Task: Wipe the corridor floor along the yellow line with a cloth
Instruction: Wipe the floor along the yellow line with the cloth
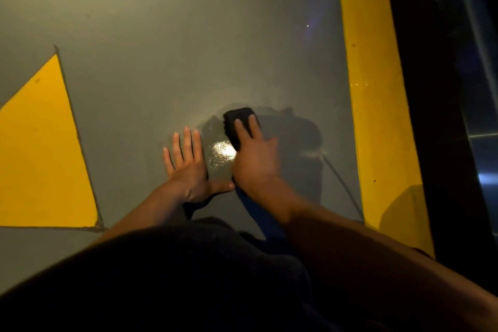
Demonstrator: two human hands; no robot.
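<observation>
While you crouch over the grey corridor floor (161,35), your right hand (254,159) presses a dark cloth (237,122) down onto it, fingers laid over the top of the cloth and slightly bent around its near edge, so the cloth pokes out ahead of your fingertips. The cloth sits in the middle of the corridor, well apart from the yellow line (377,89) that runs up the right side of the view beside a dark wall edge (431,116). Around the cloth the floor looks darker and wet, and a bright glare spot (223,151) shines just between your two hands. Your left hand (188,167) lies flat on the floor just beside the right one, fingers straight and spread, thumb stretched out toward the right wrist, holding nothing. A yellow triangle marking (45,156) is painted on the floor well off to your left. A blue strip (258,218) shows under your right forearm; what it is cannot be told. Your dark clothing (188,277) fills the lower part of the view.
</observation>
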